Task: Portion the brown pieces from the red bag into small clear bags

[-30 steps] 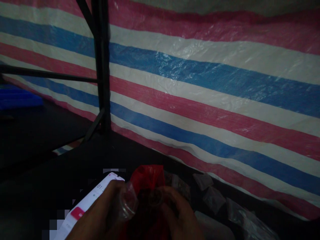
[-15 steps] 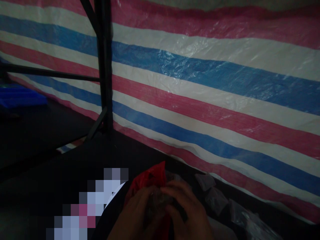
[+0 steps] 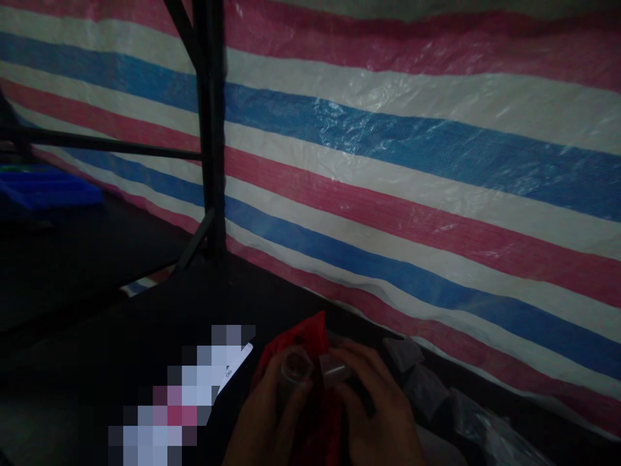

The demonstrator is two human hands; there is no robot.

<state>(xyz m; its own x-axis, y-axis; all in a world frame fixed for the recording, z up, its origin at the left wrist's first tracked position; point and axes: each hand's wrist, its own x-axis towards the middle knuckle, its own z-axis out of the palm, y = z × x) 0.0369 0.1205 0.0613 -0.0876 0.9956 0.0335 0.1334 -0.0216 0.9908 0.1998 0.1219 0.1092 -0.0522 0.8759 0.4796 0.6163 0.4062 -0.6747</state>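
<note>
My left hand is closed around a small clear round container, its circular end facing up, with something brownish showing inside. Pinched between the fingers of my right hand is a small clear cap-like piece, apart from the container and just right of it. Red plastic bag lies behind and below both hands, its pointed corner sticking up between them. Dim light hides the finer details of both clear pieces.
Several small clear plastic bags lie right of my hands on the dark surface. A lit, pixelated screen is at left. Blue trays stand farther left. A dark metal post rises before the striped tarp.
My hands have moved apart, and the clear cap-like piece is now separate from the round container. The container's round end has come into view. The camera has shifted slightly.
</note>
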